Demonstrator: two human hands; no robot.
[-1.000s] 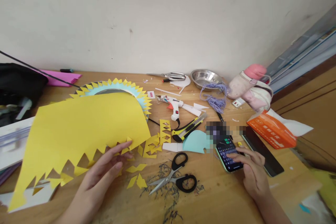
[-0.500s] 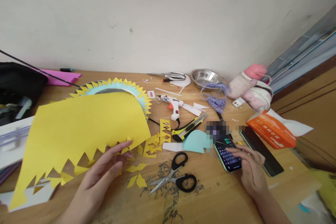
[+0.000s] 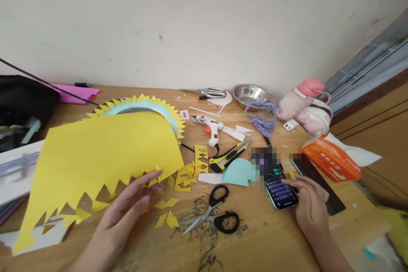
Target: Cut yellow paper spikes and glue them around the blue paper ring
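Yellow paper (image 3: 108, 148) lies on the worktop (image 3: 264, 242), and the left hand (image 3: 123, 216) rests loosely open at its zigzag edge, maybe to stop it sliding. The right hand (image 3: 314, 208) has its fingers half bent over the phone (image 3: 282, 194). I can't tell if it grips it. The phone lies screen up, probably so a finger can reach the keys. The scissors (image 3: 202, 219) lie open between the hands, maybe to be easy to grab. Since the last picture, the phone and right hand have moved a bit right. The left hand looks the same.
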